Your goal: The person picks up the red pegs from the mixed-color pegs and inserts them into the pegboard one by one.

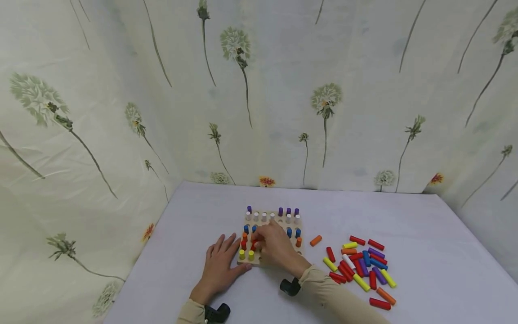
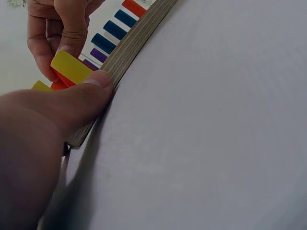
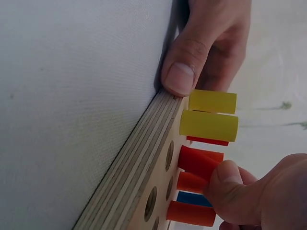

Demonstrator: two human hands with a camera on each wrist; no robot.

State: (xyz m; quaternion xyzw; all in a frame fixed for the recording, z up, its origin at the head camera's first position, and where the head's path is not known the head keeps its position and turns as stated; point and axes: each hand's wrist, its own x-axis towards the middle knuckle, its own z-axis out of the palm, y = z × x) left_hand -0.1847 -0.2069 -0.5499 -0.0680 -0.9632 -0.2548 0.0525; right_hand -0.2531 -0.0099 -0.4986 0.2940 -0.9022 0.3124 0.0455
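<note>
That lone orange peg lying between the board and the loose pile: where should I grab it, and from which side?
Take the orange peg across its middle, pinching its two long sides from above. It lies flat on the table, angled, with clear cloth all round it: the pegboard is to its left, the loose pile to its right. The right hand, now on a red peg, is probably nearer.

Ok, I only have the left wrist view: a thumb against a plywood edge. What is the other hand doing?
Observer: The right hand pinches a red peg at the pegboard, next to two yellow pegs.
Operator: Any spare pieces?
Observer: Yes, loose pegs lie on the table right of the board, with one orange peg lying apart.
Operator: Left fingers curled?
Observer: No, the left hand lies flat, fingers straight.
</note>
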